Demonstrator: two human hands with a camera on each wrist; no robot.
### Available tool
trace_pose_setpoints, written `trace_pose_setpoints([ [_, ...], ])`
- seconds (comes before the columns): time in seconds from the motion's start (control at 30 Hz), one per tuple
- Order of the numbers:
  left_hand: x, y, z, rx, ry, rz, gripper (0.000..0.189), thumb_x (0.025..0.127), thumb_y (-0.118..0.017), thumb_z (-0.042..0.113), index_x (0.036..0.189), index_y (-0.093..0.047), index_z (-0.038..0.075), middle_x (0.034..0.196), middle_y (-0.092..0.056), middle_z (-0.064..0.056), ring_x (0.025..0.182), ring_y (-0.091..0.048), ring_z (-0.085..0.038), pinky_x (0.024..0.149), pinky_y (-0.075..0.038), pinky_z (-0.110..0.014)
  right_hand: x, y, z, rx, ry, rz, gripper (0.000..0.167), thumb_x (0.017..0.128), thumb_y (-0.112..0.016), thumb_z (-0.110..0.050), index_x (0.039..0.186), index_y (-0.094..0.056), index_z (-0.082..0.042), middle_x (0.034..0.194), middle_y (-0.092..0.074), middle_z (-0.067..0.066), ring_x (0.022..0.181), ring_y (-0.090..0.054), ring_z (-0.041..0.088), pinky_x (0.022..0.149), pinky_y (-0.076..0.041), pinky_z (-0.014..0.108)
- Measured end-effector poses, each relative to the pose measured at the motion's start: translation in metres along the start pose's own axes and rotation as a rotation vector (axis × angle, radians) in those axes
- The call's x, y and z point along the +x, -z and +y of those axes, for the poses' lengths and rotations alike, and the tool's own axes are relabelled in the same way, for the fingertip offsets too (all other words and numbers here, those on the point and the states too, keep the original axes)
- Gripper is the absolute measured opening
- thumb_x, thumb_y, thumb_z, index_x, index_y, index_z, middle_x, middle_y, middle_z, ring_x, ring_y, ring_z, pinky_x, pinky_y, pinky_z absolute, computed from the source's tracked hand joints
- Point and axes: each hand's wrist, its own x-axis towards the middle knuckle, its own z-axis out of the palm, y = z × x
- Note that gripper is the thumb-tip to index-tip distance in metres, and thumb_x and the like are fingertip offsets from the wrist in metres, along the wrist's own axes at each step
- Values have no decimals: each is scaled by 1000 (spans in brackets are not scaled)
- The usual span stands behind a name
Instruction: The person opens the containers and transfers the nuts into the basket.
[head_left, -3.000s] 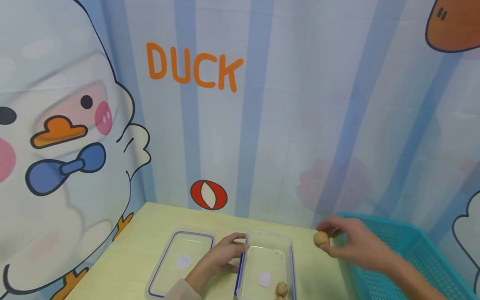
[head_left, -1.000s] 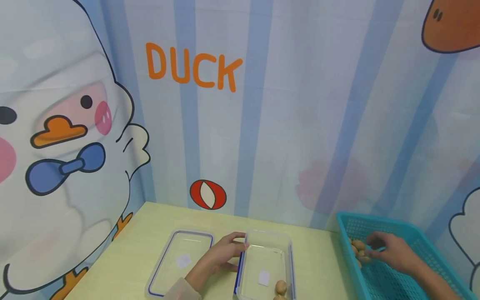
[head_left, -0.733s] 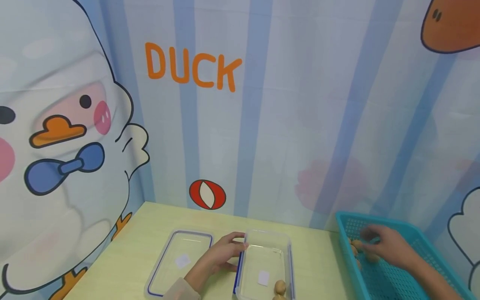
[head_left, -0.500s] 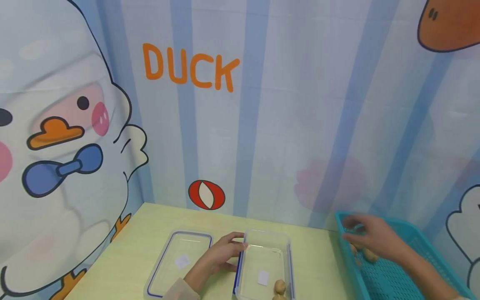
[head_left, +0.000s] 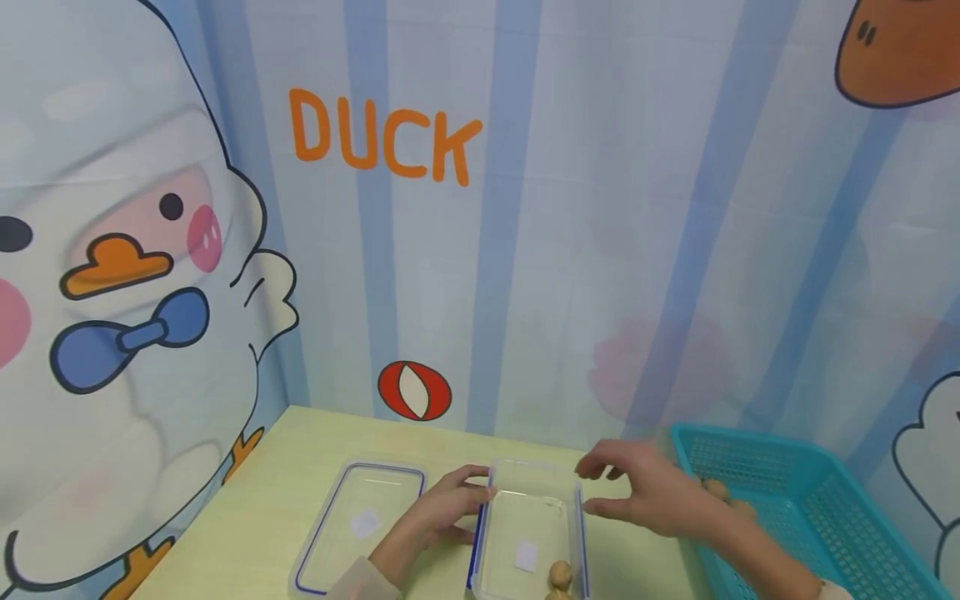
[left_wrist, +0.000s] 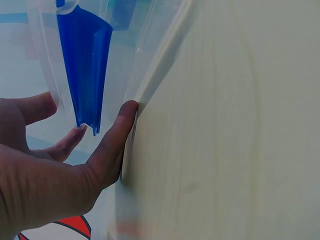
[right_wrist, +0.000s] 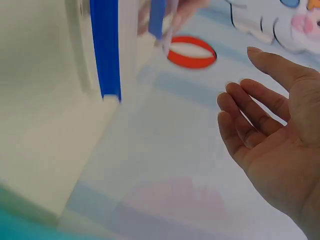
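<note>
My left hand (head_left: 453,504) holds the left side of a clear plastic container (head_left: 536,517), its fingers at the rim. In the left wrist view, the thumb lies low along the container's wall, and a blue clip (left_wrist: 85,70) hangs between thumb and fingers. Walnuts (head_left: 560,574) lie in the container's near right corner, partly cut off by the frame edge. My right hand (head_left: 652,492) is at the container's right rim with thumb and fingers apart. The right wrist view shows its fingers (right_wrist: 237,132) loosely bent and holding nothing; contact with the rim cannot be told.
A clear lid (head_left: 390,492) with a blue seal lies left of the container. To the right stands a turquoise basket (head_left: 795,446), with several walnuts (head_left: 716,488) at its left side, partly behind my right arm. A curtain printed with ducks rises behind the table (head_left: 330,433).
My right hand holds a walnut three seconds ago, then is among the walnuts in the basket. It has since moved left, empty, to the container. My left hand stays in place.
</note>
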Motion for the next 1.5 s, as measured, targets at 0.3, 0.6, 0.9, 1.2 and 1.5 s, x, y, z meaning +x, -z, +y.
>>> trace_pose_setpoints([
  [0.3,1,-2,2,-1,7,5,54,104,-68,23,152,-50,6,134,-64,-17,124,-63,-37,73,-62,-45,18,-46,8,-56,-63,-268,33,96,-81,-34,123,-73,-17,117,-68,-9,109,-63,10,93,-55,38],
  [0.6,2,-1,0,11,3,4,54,104,-67,23,152,-50,5,133,-64,-18,124,-63,-38,72,-61,-46,18,-78,19,-84,-54,-368,22,94,-81,-18,113,-76,-10,108,-71,-6,101,-64,7,89,-56,30],
  [0.9,2,-1,0,3,1,4,55,104,-68,24,152,-50,5,134,-64,-18,124,-63,-38,73,-62,-46,19,-87,20,-196,-13,-384,24,85,-87,-14,106,-76,-13,100,-68,-9,93,-61,3,85,-55,27],
  [1.2,4,-1,-2,-2,1,-7,57,104,-68,24,154,-48,4,139,-63,-18,124,-63,-38,73,-61,-44,21,-90,25,-208,-4,-405,15,88,-84,-11,97,-72,-15,86,-60,-13,78,-52,0,75,-50,22],
  [1.5,3,2,-1,-4,7,-13,57,104,-68,25,153,-48,5,140,-63,-19,125,-63,-38,78,-61,-48,27,-95,25,-226,-15,-430,14,88,-81,-7,95,-71,-15,84,-58,-13,74,-49,-1,72,-50,21],
])
